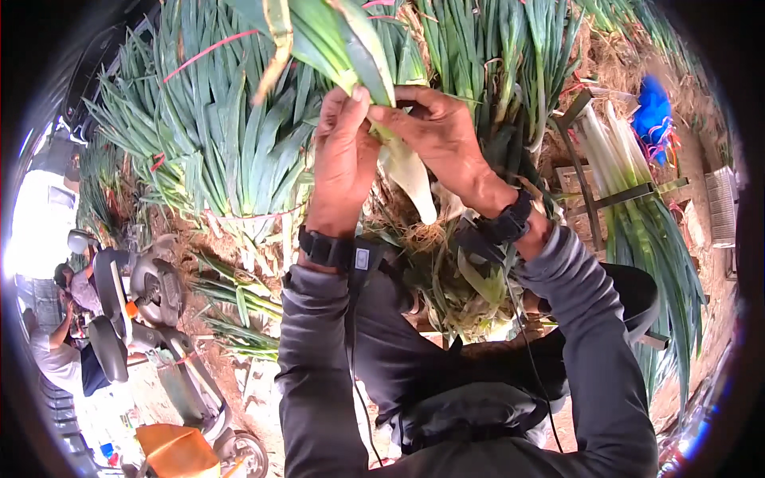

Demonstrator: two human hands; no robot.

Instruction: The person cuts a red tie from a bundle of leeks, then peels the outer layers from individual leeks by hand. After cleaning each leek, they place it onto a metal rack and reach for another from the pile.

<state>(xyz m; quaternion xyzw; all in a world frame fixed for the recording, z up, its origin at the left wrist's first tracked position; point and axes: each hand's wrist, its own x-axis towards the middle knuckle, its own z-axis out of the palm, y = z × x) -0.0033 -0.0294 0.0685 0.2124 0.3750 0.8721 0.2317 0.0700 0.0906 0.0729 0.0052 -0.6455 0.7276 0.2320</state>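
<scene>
Green and white leek, one, held up at the upper centre of the frame. Left hand: partly curled, the leek gripped between thumb and fingers at the leaf base. Right hand: bent inward, the leek pinched by thumb and fingers on its other side. Black bands are worn on both wrists.

Surroundings: a large tied bundle is set at upper left, and further leeks are stood at upper right of centre. Cut leeks are laid across a metal rack at right, with a blue bag-like item above. Loose leaves are heaped beneath the leek. A motorbike and another person are seen at lower left. Part of the leek's middle is covered by the fingers.

Orientation: the long axis is slanted; the leaves are pointed to the upper edge, slightly left, and the roots downward, slightly right.
</scene>
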